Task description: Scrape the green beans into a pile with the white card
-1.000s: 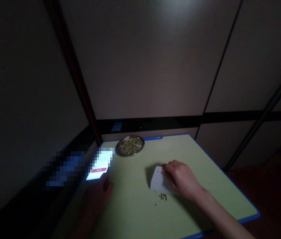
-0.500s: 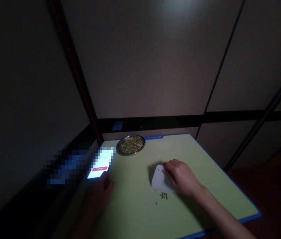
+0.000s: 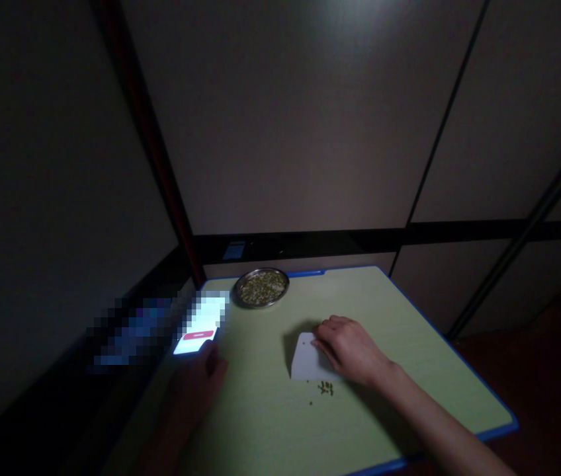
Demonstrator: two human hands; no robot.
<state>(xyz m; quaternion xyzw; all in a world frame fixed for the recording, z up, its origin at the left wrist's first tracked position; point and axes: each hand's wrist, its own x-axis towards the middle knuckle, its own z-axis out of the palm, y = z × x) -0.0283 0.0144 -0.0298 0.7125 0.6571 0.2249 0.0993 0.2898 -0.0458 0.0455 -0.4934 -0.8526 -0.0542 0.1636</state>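
My right hand [image 3: 347, 347] is closed on the top of a thin, flat white card [image 3: 310, 362] with a rounded corner and a small dark dot. The card leans upright, its lower edge at the table. Just in front of that edge lies a small cluster of green seeds or beans [image 3: 327, 389], with a couple of strays apart. My left hand [image 3: 196, 380], in deep shadow, rests at the lower corner of a lit phone [image 3: 196, 342]. Its thumb and forefinger are apart; the other fingers are hard to make out.
A round metal plate [image 3: 237, 296] holding many green and pale seeds stands at the back left of the green, blue-edged table [image 3: 384, 297]. Dark cabinet panels [image 3: 300, 132] rise behind it. A glossy black strip [image 3: 310, 243] carries a reflection of the screen.
My right hand and the white card have shifted slightly left. The small seed cluster stays about where it was on the table. My left hand has hardly moved.
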